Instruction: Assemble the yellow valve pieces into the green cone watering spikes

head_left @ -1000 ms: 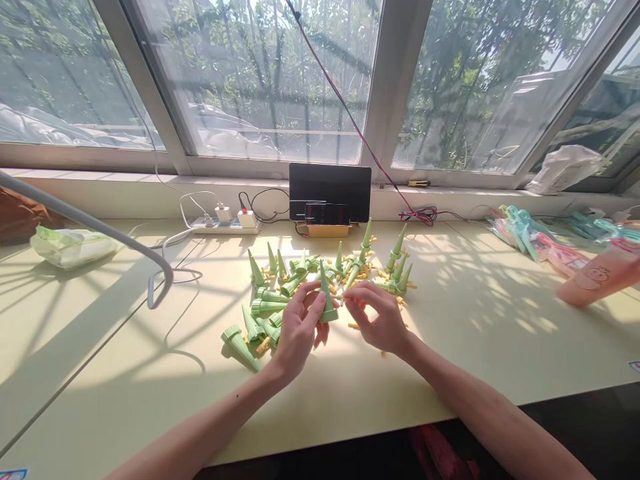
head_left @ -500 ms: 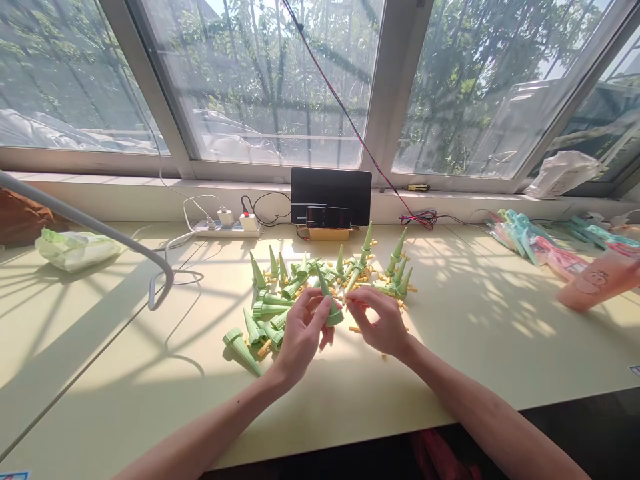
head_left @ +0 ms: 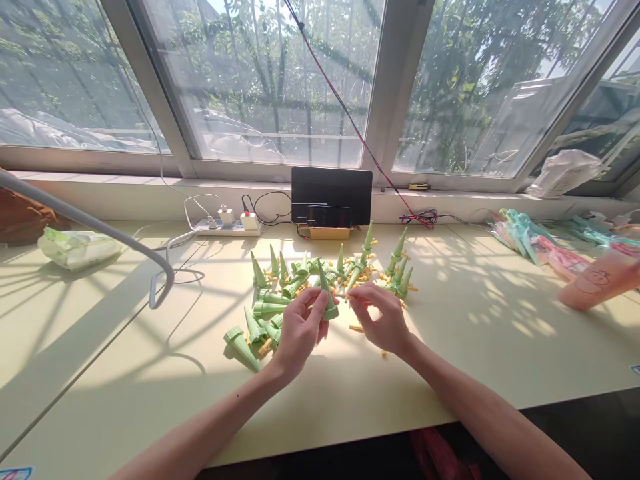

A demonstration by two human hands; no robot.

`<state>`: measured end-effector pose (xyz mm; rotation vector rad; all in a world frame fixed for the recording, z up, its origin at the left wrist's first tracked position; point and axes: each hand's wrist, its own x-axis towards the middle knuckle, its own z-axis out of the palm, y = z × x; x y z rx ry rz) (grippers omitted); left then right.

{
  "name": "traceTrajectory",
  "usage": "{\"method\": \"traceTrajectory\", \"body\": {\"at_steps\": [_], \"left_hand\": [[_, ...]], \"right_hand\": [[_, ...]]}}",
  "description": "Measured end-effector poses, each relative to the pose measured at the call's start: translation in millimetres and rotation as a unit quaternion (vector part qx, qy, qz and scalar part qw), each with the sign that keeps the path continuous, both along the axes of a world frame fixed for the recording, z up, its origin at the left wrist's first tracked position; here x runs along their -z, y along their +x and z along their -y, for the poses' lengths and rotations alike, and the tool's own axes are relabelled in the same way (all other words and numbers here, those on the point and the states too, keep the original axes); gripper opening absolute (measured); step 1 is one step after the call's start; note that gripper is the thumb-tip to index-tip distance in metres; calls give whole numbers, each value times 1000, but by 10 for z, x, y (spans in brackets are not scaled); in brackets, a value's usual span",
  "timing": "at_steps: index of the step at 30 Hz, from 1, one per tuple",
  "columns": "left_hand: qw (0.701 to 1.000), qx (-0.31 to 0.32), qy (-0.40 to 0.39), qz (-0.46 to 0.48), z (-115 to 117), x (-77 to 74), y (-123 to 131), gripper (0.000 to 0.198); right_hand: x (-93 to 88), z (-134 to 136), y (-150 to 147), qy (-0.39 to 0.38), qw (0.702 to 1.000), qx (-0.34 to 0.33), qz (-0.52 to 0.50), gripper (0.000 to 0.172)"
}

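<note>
Between the thumb and fingers of my left hand (head_left: 300, 323) is a green plastic watering spike (head_left: 325, 293), its pointed tip up and wider capped end down. Just right of it, my right hand (head_left: 381, 317) has thumb and fingertips pinched together; whatever sits in them is too small to make out. A small gap separates the right fingertips from the spike. Behind and left of my hands lie more green spikes (head_left: 242, 347), some standing and some on their sides, many with small yellow-orange valve pieces. A loose yellow-orange piece (head_left: 357, 328) rests under my right hand.
A dark tablet (head_left: 331, 190) stands at the back with a phone before it. Left of these is a power strip (head_left: 227, 230) with cables. A grey curved bar (head_left: 100, 217) crosses the left side. At right are a pink cup (head_left: 597, 280) and bagged teal and pink items (head_left: 523, 233).
The spike in my left hand has shifted slightly left and up. A gap between it and my right fingertips has widened a little. The pile looks the same.
</note>
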<state>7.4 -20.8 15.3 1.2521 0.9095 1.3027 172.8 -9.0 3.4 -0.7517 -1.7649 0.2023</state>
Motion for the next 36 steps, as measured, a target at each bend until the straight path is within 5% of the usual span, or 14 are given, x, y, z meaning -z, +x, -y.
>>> {"method": "traceTrajectory", "body": {"at_steps": [36], "left_hand": [[990,-40,107,-79,120,89,13,22]], "right_hand": [[33,11,12,4,998,-57,21,16]]}}
